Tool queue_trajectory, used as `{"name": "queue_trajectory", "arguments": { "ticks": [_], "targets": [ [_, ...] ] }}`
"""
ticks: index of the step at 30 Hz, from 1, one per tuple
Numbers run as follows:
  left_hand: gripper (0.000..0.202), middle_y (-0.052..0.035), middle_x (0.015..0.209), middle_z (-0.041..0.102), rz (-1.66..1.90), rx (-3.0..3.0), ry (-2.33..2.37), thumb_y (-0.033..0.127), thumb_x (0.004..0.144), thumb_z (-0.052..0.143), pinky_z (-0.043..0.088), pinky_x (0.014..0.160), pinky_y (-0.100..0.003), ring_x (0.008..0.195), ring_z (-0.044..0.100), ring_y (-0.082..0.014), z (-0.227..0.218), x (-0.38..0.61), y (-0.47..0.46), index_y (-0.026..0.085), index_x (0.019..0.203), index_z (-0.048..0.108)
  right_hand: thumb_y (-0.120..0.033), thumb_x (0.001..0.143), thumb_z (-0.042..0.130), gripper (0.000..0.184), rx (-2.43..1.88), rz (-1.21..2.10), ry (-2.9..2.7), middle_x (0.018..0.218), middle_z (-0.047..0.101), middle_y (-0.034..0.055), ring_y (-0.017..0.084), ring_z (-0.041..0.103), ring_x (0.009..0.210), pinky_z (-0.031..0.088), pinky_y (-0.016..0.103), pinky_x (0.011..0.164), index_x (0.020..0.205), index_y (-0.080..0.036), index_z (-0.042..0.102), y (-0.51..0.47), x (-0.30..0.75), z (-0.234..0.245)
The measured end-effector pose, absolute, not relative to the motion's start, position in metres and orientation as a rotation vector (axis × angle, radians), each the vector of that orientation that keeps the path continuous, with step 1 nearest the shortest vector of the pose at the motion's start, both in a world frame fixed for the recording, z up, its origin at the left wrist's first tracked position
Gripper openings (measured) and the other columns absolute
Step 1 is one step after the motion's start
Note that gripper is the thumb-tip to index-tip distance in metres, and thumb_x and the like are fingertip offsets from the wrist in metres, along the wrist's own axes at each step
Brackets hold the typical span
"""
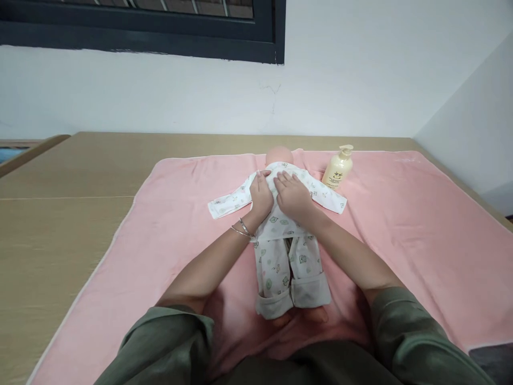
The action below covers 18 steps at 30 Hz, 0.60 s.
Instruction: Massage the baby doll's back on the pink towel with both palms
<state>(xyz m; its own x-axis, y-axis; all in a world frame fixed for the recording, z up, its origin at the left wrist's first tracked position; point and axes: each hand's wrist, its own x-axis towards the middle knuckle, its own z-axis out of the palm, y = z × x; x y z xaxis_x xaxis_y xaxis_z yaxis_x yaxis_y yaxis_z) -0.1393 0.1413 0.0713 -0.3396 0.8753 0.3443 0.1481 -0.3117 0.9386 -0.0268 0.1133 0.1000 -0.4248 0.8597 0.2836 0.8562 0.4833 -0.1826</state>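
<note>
A baby doll point(279, 155) lies on its back on a pink towel point(401, 224), dressed in a white patterned shirt point(320, 195) and matching trousers point(280, 267). My left hand point(261, 195) rests on the doll's chest, fingers together, pressing on the shirt near the collar. My right hand point(292, 193) lies beside it on the chest, fingers stretched flat over the fabric. Thin bracelets point(242, 230) circle my left wrist. The doll's bare feet point(304, 315) point toward me.
A cream pump bottle point(339, 168) stands on the towel just right of the doll's head. The towel covers a wooden table point(64, 224) that meets a white wall. A dark window frame point(160, 27) runs along the top.
</note>
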Motion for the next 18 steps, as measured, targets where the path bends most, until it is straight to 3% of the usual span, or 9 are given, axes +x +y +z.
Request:
{"name": "queue_trajectory", "arguments": {
  "ticks": [3, 6, 9, 11, 15, 18],
  "targets": [
    [0.057, -0.0117, 0.103, 0.072, 1.678, 1.406, 1.362, 0.060, 0.099, 0.026, 0.049, 0.099, -0.035, 0.101, 0.066, -0.0213, 0.071, -0.141, 0.138, 0.019, 0.093, 0.065, -0.009, 0.091, 0.039, 0.052, -1.285, 0.099, -2.458, 0.152, 0.048, 0.0141, 0.027, 0.038, 0.148, 0.024, 0.050, 0.126, 0.140, -0.008, 0.056, 0.121, -0.026, 0.097],
    [0.044, -0.0119, 0.109, 0.071, 1.619, 1.556, 1.348, 0.047, 0.100, 0.031, 0.049, 0.102, -0.037, 0.107, 0.065, -0.0221, 0.070, -0.144, 0.136, 0.018, 0.099, 0.065, -0.018, 0.095, 0.039, 0.051, -1.350, 0.216, -2.342, 0.154, 0.046, 0.0116, 0.026, 0.036, 0.149, 0.024, 0.049, 0.127, 0.143, -0.008, 0.053, 0.138, -0.016, 0.094],
    [0.033, -0.0136, 0.121, 0.069, 1.515, 1.651, 1.401, 0.033, 0.095, 0.039, 0.046, 0.110, -0.041, 0.118, 0.062, -0.0244, 0.067, -0.147, 0.137, 0.016, 0.110, 0.064, -0.026, 0.098, 0.041, 0.053, -1.449, 0.237, -2.211, 0.156, 0.043, 0.0142, 0.028, 0.035, 0.149, 0.025, 0.047, 0.127, 0.145, -0.005, 0.050, 0.148, -0.010, 0.091],
    [0.036, -0.0148, 0.130, 0.065, 1.431, 1.713, 1.469, 0.026, 0.090, 0.044, 0.042, 0.115, -0.046, 0.127, 0.057, -0.0268, 0.065, -0.148, 0.139, 0.015, 0.119, 0.062, -0.028, 0.098, 0.040, 0.054, -1.514, 0.179, -2.142, 0.155, 0.043, 0.0173, 0.029, 0.036, 0.148, 0.026, 0.047, 0.126, 0.145, -0.002, 0.049, 0.145, -0.011, 0.089],
    [0.049, -0.0174, 0.145, 0.055, 1.248, 1.833, 1.595, 0.026, 0.088, 0.044, 0.029, 0.125, -0.051, 0.143, 0.043, -0.0313, 0.062, -0.150, 0.148, 0.009, 0.132, 0.057, -0.029, 0.099, 0.035, 0.058, -1.686, 0.033, -2.075, 0.149, 0.047, 0.0276, 0.036, 0.042, 0.144, 0.032, 0.053, 0.122, 0.142, 0.007, 0.047, 0.123, -0.022, 0.088],
    [0.052, -0.0194, 0.146, 0.053, 1.151, 1.940, 1.628, 0.026, 0.089, 0.040, 0.028, 0.126, -0.051, 0.144, 0.042, -0.0325, 0.062, -0.151, 0.152, 0.005, 0.134, 0.056, -0.026, 0.099, 0.031, 0.056, -1.689, -0.047, -2.117, 0.145, 0.051, 0.0285, 0.036, 0.046, 0.141, 0.035, 0.052, 0.121, 0.141, 0.007, 0.048, 0.112, -0.027, 0.089]
  ]
}}
